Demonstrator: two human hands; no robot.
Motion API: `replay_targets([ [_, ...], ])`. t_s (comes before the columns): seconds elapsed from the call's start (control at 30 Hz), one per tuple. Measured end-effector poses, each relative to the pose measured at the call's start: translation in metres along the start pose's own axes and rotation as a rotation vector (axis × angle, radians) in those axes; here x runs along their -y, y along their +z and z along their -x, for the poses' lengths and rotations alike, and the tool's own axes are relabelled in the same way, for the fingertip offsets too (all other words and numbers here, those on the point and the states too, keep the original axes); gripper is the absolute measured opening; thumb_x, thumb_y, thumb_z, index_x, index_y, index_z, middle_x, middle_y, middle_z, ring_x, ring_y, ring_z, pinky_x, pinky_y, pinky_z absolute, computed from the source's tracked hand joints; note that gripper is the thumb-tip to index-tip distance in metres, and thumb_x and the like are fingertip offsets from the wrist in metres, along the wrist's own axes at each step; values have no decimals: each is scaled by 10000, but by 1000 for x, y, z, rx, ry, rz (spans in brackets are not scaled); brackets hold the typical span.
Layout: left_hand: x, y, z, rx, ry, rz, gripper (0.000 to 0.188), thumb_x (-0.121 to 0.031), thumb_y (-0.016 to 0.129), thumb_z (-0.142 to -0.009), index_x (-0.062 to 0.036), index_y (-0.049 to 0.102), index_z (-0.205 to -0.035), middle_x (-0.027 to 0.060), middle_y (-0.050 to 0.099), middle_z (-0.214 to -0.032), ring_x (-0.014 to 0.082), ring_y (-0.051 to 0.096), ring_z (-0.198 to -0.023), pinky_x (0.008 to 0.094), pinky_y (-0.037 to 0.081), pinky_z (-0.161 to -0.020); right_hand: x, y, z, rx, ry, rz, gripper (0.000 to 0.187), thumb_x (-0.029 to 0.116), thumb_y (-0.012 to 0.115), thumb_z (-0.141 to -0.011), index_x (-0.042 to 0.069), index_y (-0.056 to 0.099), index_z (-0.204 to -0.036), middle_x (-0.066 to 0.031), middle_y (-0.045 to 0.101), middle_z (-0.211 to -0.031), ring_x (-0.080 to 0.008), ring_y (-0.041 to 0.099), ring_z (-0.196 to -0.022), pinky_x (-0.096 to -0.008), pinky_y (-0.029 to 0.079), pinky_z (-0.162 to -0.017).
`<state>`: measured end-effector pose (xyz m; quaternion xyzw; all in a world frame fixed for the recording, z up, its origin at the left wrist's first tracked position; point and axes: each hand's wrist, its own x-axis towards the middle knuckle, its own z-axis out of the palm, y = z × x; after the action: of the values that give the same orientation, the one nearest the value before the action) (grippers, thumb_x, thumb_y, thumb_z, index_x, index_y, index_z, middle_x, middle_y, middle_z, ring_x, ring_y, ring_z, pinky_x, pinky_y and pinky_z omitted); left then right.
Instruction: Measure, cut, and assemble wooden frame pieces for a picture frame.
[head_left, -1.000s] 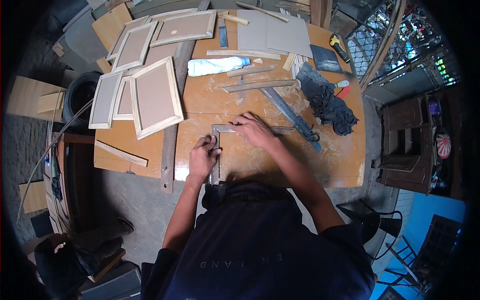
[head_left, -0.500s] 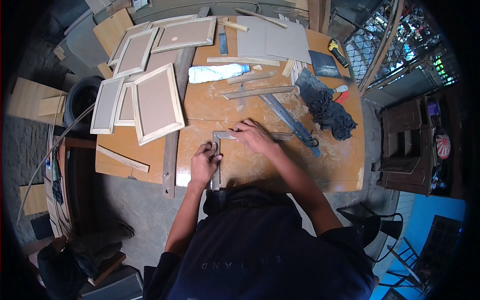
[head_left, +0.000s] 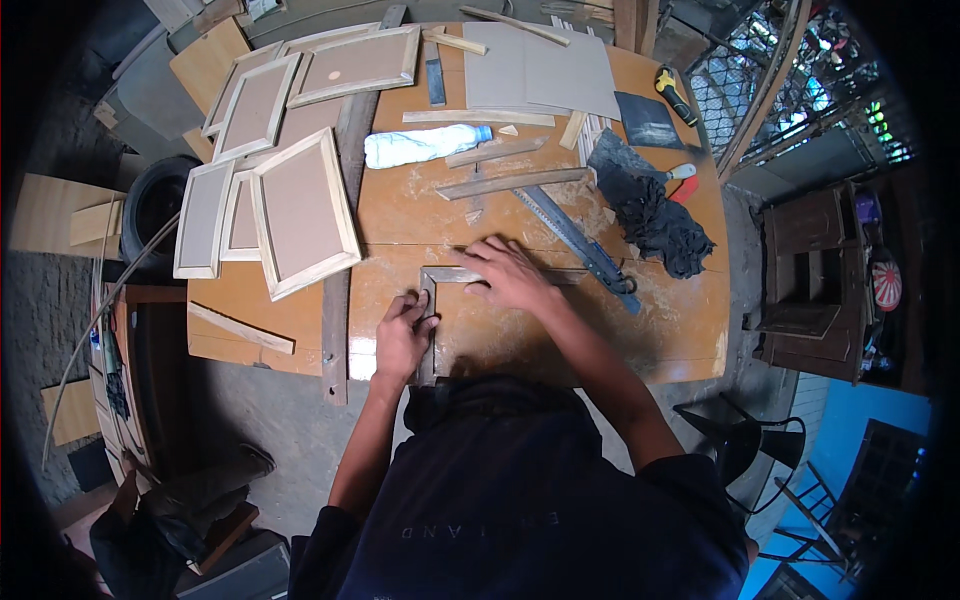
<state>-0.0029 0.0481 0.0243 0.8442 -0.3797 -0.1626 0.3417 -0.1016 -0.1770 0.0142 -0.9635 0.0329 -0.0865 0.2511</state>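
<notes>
Two grey-brown wooden frame strips meet at a square corner on the table in front of me. My left hand point(head_left: 404, 338) has its fingers closed round the upright strip point(head_left: 427, 366), just below the corner. Over the cross strip point(head_left: 447, 274) lies my right hand point(head_left: 503, 274), its fingers stretched out and apart and its palm hiding part of the wood. The far end of the cross strip shows to the right of that hand. Close by on the right rests a handsaw point(head_left: 575, 240) with a toothed blade.
Finished-looking wooden frames with brown backing point(head_left: 305, 215) overlap at the table's left. A water bottle point(head_left: 425, 146), loose wood strips point(head_left: 515, 184), a black cloth point(head_left: 650, 215) and grey boards point(head_left: 540, 75) lie farther back. A seated person point(head_left: 150, 520) is at lower left.
My right hand's fingers have lifted and straightened from their bent hold on the cross strip. My left hand keeps its place on the upright strip. The whole view has shifted slightly.
</notes>
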Motion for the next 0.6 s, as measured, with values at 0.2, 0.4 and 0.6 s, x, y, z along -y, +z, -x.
replay_targets([
  [0.2, 2, 1, -1, -18, 19, -20, 437, -111, 797, -784, -40, 699, -1205, 139, 634, -1020, 321, 665, -884, 399, 539, -792, -50, -20, -23, -137, 116, 34, 494, 213, 702, -870, 122, 589, -1343, -75, 595, -1217, -272, 527, -1161, -420, 432, -962],
  [0.4, 0, 1, -1, -29, 41, -3, 436, -106, 796, -786, -44, 699, -1206, 142, 632, -1027, 321, 664, -882, 395, 541, -792, -95, -40, -50, -90, 344, 281, 413, 27, 598, -826, 101, 629, -1231, -51, 546, -1298, -242, 423, -1295, -640, 289, -1000],
  [0.6, 3, 1, 0, -32, 31, -18, 444, -106, 801, -780, -43, 698, -1207, 145, 634, -1038, 324, 663, -880, 400, 543, -790, -74, -58, -47, -178, 232, 178, 243, 52, 634, -858, 96, 601, -1094, -119, 621, -1148, -344, 610, -1053, -505, 416, -923],
])
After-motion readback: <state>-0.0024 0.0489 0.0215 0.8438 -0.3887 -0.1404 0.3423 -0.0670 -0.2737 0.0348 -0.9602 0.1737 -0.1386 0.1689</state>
